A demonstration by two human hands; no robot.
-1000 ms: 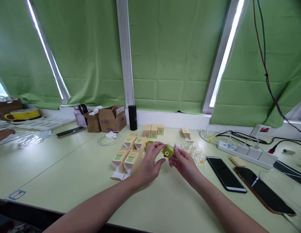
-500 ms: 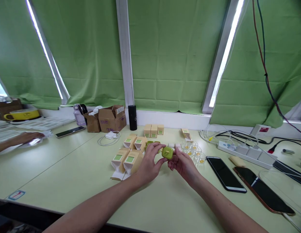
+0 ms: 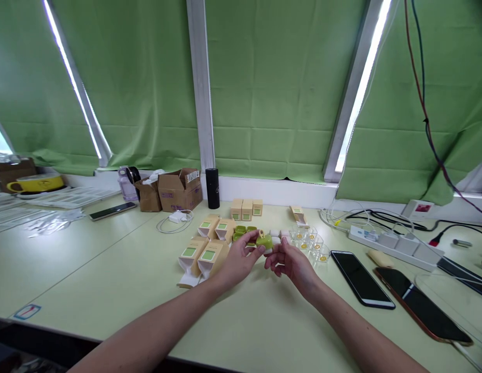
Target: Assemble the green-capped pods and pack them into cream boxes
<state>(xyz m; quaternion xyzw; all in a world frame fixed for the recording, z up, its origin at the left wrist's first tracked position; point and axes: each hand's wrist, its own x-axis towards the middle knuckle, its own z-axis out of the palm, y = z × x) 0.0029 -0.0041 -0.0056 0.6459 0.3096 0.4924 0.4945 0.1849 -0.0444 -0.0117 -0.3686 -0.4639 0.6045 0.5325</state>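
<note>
Head view: I see my left hand [image 3: 241, 259] closed on a small green case [image 3: 265, 241], pinching it between thumb and fingers, with its yellowish loop at the top and its pale underside facing down. My right hand [image 3: 293, 265] is just beside it, fingers curled and thumb raised; I cannot tell whether its fingertips touch the case. The case is above the tabletop [image 3: 264, 321], between my two hands. Beyond my left hand sits a group of green pieces [image 3: 241, 231], partly hidden by the fingers. To their left I have four tan cartons [image 3: 208, 255], the nearer two with white flaps open toward me. Three small tan boxes [image 3: 246, 209] stand together farther back. Just past my right hand are clear containers [image 3: 304, 241] with yellow centers, beside some whitish pieces [image 3: 275, 234]. A white-framed phone [image 3: 361, 277] lies to the right, near a white power strip [image 3: 394, 246].
</note>
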